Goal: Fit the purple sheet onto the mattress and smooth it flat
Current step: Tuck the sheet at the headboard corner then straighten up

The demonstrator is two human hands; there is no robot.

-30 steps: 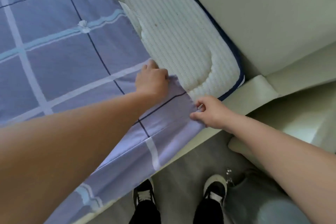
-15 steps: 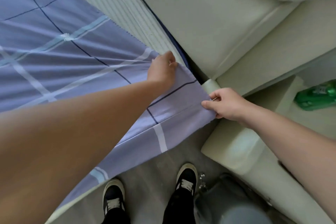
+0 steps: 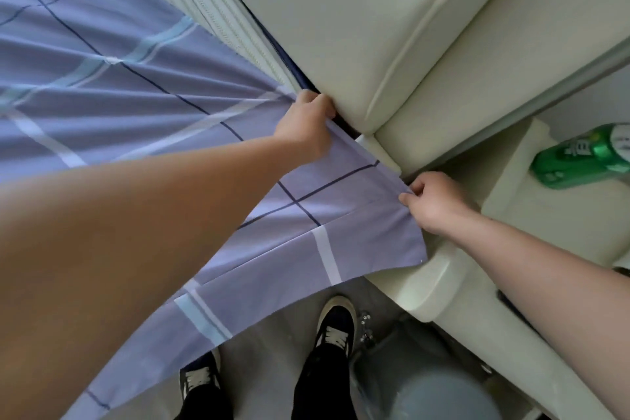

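Partly done: purple checked sheet (image 3: 102, 95), wrinkled, untucked over white ribbed mattress (image 3: 218, 10); left grip (image 3: 303, 126) clutches it, right grip (image 3: 433, 201) pinches its edge.

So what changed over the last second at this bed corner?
Both hands dragged the purple sheet toward the padded cream panel: the left hand slid to the corner of the mattress, and the right hand drew the hem alongside. The bare corner is now covered; only a strip shows. Both grips stayed: left bunching fabric, right pinching the hem.
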